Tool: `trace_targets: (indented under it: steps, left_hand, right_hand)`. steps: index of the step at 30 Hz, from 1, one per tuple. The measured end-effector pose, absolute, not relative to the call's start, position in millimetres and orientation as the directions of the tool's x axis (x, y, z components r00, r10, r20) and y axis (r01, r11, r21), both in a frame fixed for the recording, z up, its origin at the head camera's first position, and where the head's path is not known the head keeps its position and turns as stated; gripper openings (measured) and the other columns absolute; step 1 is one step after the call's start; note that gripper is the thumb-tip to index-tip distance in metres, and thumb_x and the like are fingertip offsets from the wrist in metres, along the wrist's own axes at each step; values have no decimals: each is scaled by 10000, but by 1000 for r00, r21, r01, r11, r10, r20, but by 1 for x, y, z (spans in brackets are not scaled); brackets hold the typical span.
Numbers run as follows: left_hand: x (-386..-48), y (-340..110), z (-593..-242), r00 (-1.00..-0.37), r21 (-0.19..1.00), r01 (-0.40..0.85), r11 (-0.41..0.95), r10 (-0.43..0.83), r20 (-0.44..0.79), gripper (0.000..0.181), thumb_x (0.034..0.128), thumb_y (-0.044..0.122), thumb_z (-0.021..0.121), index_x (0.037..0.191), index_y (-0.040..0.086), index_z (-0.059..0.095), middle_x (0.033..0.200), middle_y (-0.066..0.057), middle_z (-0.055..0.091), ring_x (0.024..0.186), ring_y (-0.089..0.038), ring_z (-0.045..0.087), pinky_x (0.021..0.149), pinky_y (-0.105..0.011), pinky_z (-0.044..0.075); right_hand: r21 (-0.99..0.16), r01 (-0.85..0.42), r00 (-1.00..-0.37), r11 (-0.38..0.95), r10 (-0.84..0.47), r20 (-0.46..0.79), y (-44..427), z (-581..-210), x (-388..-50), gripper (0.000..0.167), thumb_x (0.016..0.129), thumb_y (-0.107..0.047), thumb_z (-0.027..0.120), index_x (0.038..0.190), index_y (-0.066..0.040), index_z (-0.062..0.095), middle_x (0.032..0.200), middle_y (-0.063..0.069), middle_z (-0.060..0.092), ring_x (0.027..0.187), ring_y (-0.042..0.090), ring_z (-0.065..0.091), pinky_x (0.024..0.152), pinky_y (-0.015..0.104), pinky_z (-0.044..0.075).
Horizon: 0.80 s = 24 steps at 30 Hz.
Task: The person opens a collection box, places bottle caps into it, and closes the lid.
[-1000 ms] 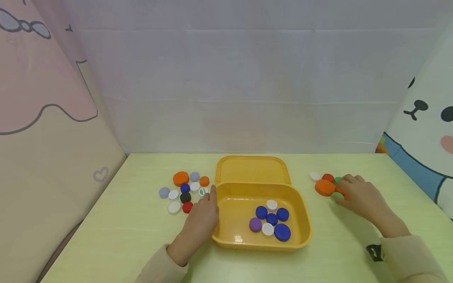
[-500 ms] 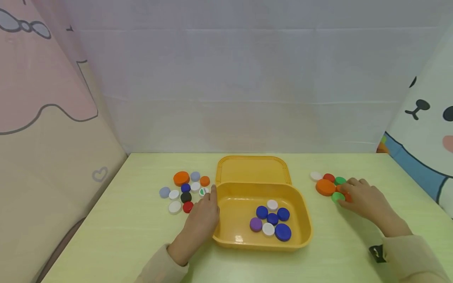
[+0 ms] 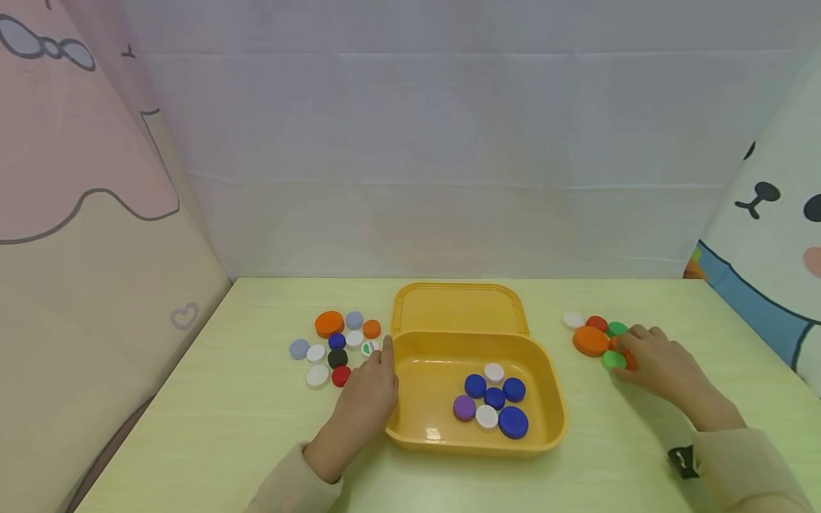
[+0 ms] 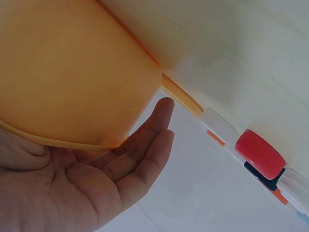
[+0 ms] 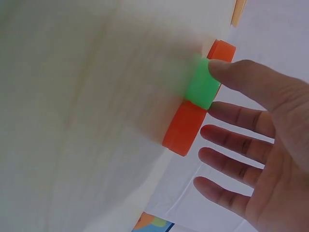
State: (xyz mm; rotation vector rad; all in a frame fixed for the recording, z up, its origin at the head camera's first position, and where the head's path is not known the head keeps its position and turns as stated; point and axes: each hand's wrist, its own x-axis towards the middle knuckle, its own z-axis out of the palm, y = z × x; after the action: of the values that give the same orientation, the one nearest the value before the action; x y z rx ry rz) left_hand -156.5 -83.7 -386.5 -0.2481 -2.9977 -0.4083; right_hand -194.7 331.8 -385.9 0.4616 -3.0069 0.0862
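Observation:
A yellow box (image 3: pixel 417 447) holds several blue, white and purple caps, such as a large blue cap (image 3: pixel 513 422). My left hand (image 3: pixel 368 399) rests against the box's left wall; in the left wrist view the fingers of this hand (image 4: pixel 111 179) extend along the rim of the box (image 4: pixel 63 143). At the right cluster, the thumb of my right hand (image 3: pixel 663 367) touches a green cap (image 3: pixel 613 361), its other fingers over orange caps. The right wrist view has the thumb of the hand (image 5: pixel 270 125) on the green cap (image 5: pixel 203 83), beside an orange cap (image 5: pixel 185 128).
Left of the box lies a group of caps, among them a large orange one (image 3: pixel 329 324), a black one (image 3: pixel 337 358) and a red one (image 3: pixel 341 376). A yellow lid (image 3: pixel 458 308) lies behind the box. A white cap (image 3: pixel 574 321) lies at the right.
My right hand has shifted slightly right, and its thumb has come to the near edge of the green cap, uncovering more of it. My left hand stays at the box.

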Motion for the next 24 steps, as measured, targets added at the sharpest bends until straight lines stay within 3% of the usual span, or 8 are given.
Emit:
trace_targets:
  steps: [11,24]
  left_hand:
    - [-157,-84,-387,-980,255,178,951,148,130,488,905,138,468,1355,-9,352,1024,-164,573,646,-240,518,642,-356,499]
    - [-156,-84,-387,-983,256,172,951,147,113,490,909,142,470,1359,-7,345,1034,-163,570,651,-229,510,651,-346,505]
  right_hand:
    - [-55,-294,-955,954,-290,68,332,-386,-193,392,692,-302,752,950,-30,638,943,165,554,798,306,467,589,409,448]
    - [-15,-317,-939,948,-311,145,325,-378,-190,364,708,-310,742,927,-34,650,1006,185,549,853,338,485,655,473,461]
